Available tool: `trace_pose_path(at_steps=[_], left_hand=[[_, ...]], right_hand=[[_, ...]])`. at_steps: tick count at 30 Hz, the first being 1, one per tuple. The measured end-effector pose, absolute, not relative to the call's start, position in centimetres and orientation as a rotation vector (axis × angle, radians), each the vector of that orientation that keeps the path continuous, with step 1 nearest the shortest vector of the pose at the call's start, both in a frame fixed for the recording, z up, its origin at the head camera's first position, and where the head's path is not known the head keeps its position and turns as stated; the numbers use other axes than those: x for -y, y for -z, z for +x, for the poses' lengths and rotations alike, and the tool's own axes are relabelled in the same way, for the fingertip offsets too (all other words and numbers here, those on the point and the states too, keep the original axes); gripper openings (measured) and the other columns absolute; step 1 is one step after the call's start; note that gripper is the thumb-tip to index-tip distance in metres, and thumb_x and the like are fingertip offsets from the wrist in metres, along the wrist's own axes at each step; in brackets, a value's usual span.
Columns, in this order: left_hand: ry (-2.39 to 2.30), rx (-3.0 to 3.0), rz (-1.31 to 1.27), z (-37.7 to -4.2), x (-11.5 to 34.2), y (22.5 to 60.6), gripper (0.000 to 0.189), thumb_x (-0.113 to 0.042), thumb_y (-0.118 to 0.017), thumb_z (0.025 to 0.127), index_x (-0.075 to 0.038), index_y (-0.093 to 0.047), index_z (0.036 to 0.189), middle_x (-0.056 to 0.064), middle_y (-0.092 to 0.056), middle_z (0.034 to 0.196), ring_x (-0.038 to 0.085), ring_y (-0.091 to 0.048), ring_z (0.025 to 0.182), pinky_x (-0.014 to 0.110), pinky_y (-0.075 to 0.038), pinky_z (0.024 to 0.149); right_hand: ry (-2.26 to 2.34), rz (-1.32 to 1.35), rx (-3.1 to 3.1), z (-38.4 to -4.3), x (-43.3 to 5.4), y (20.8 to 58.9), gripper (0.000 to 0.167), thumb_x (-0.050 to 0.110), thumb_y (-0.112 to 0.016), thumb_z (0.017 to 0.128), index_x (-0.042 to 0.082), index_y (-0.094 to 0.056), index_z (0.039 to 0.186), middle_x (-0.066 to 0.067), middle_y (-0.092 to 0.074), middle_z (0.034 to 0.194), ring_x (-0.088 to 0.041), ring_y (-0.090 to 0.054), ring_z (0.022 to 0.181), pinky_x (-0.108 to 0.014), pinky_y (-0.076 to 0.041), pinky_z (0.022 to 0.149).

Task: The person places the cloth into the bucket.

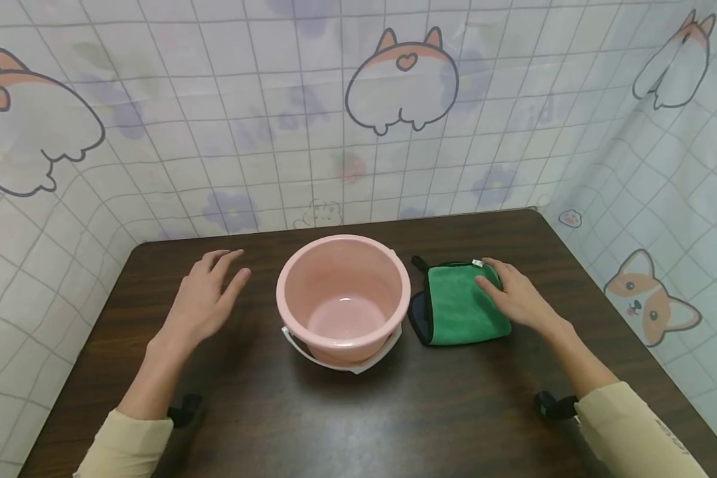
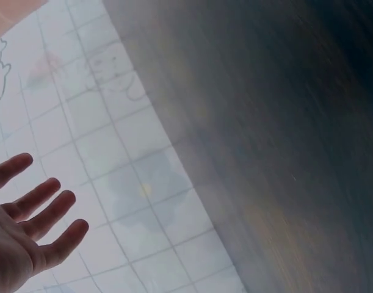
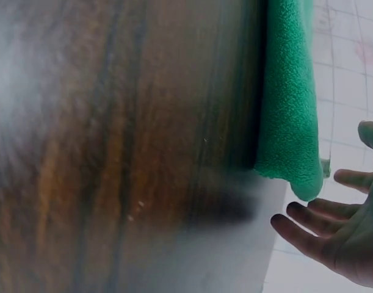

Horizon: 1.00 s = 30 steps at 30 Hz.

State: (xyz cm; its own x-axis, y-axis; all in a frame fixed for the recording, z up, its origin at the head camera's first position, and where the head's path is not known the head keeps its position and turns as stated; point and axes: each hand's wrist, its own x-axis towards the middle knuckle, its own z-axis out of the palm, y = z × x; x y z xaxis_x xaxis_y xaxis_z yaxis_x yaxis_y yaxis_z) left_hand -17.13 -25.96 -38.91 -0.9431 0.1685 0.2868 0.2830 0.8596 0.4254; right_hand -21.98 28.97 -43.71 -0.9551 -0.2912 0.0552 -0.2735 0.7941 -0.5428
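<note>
Fingers of left hand (image 1: 198, 305) and right hand (image 1: 518, 297) loose, grasping nothing; right ones by green cloth (image 1: 461, 309), contact unclear. Cloth folded, toward far right corner of worktop (image 1: 346, 425), beside upright bucket (image 1: 342, 279). Folding looks done; anything left, cannot tell.

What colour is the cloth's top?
The cloth is green on top; the head view shows it best.

Pink bucket (image 1: 343, 285) stands upright nearer the far edge of the surface (image 1: 346, 431), white handle (image 1: 358, 367) lowered. Green cloth (image 1: 460, 312) lies toward the right edge, right hand (image 1: 524, 300) at its outer side; left hand (image 1: 200, 302) toward the left edge.
</note>
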Motion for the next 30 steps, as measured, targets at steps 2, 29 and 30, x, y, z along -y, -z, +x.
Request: trace_pose_path(at_steps=[2, 29, 30], left_hand=[[0.741, 2.775, -0.351, -17.1, 25.7, 38.9, 0.059, -0.046, -0.042, 0.110, -0.005, -0.047, 0.152, 0.029, -0.041, 0.149, 0.053, -0.038, 0.135, 0.073, -0.029, 0.107], [1.237, 2.616, -0.430, -16.8, 23.2, 38.3, 0.044, -0.037, -0.047, 0.111, -0.007, -0.061, 0.141, 0.012, -0.061, 0.129, 0.030, -0.056, 0.122, 0.053, -0.047, 0.099], [1.257, 2.620, -0.424, -16.8, 23.1, 38.3, 0.045, -0.038, -0.047, 0.111, -0.008, -0.061, 0.141, 0.011, -0.062, 0.129, 0.029, -0.057, 0.119, 0.052, -0.048, 0.097]], right_hand=[[0.891, -0.458, -2.942, -21.9, -28.9, 43.9, 0.065, 0.039, -0.044, 0.111, -0.008, -0.033, 0.155, -0.035, -0.035, 0.153, -0.053, -0.031, 0.142, -0.068, -0.028, 0.112], [0.940, -0.320, -2.832, -21.5, -29.5, 43.9, 0.051, 0.043, -0.058, 0.105, 0.011, -0.050, 0.144, -0.013, -0.047, 0.087, -0.030, -0.045, 0.077, -0.042, -0.037, 0.065], [0.937, -0.325, -2.823, -21.5, -29.5, 43.8, 0.051, 0.042, -0.059, 0.105, 0.011, -0.050, 0.144, -0.014, -0.049, 0.088, -0.031, -0.048, 0.078, -0.042, -0.038, 0.066]])
